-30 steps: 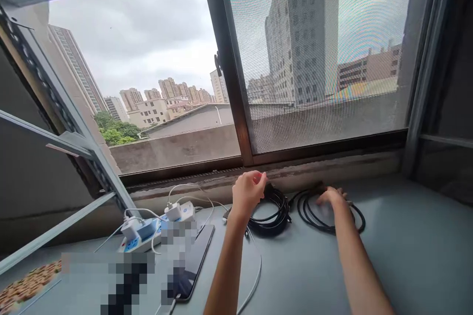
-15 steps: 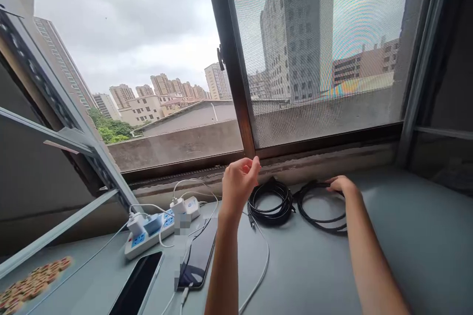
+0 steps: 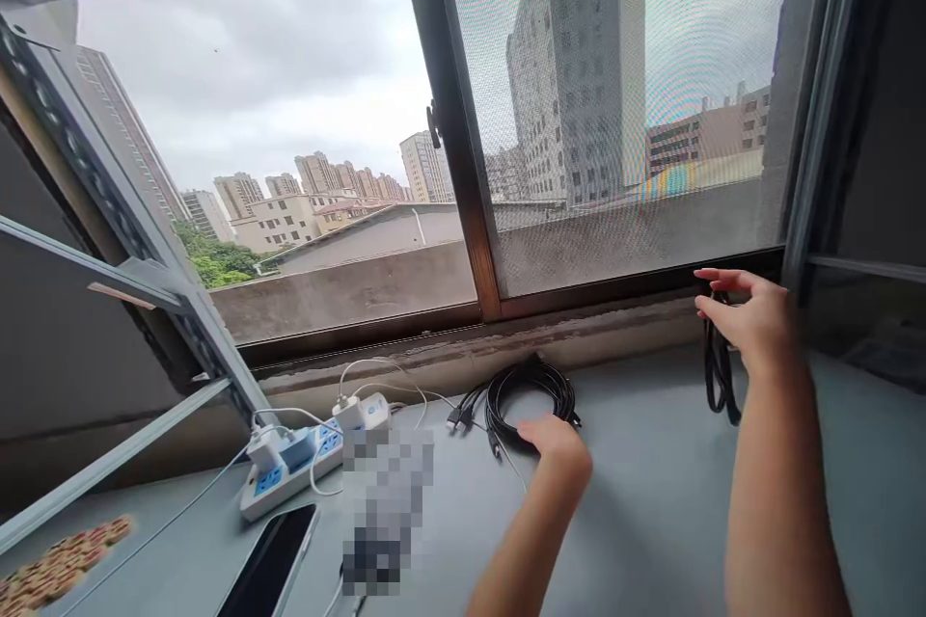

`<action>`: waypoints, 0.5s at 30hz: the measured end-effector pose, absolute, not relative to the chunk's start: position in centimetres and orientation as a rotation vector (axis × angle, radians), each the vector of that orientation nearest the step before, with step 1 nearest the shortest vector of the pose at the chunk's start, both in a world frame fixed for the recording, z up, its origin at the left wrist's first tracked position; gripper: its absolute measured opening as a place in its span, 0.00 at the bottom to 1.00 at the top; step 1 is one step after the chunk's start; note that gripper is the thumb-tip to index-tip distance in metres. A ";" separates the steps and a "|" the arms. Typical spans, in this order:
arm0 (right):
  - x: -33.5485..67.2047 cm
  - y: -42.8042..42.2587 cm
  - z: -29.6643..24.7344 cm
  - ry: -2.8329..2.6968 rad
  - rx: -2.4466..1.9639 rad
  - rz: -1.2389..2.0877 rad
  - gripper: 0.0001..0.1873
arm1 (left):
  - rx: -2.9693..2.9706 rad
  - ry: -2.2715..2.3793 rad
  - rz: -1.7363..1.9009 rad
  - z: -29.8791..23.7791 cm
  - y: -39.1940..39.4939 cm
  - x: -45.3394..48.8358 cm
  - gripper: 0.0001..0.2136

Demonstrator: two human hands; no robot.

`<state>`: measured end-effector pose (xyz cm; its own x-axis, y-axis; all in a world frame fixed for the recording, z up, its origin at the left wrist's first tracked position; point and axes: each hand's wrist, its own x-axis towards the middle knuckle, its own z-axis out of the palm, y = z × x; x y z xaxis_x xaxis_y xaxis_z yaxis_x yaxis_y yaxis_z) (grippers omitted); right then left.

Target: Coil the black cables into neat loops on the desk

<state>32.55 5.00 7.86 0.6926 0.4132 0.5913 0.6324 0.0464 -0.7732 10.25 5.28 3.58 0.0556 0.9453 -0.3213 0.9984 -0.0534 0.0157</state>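
One black cable [image 3: 712, 371] hangs pinched in the right hand [image 3: 756, 318]. The left hand [image 3: 557, 445] is at a cable coil [image 3: 535, 370]; its grip cannot be determined.

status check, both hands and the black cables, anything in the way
Right hand: holding looped black cable, hanging. Left hand: at near edge of coiled black cable, grip unclear. White cord close by the coil.
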 end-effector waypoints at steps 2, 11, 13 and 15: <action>32.0 4.1 9.0 -0.782 -1.458 -0.169 0.19 | 2.073 2.032 -0.318 3.3 5.0 10.9 0.30; 27.0 2.9 13.0 -0.693 -1.134 -0.099 0.14 | 2.421 1.482 0.131 10.0 6.2 4.7 0.23; 25.8 2.6 13.6 -0.781 -1.131 -0.106 0.11 | 2.515 1.432 0.510 11.6 6.1 3.8 0.21; 24.6 2.2 14.3 -0.877 -1.111 -0.094 0.09 | 2.529 1.335 0.863 13.0 5.7 3.2 0.18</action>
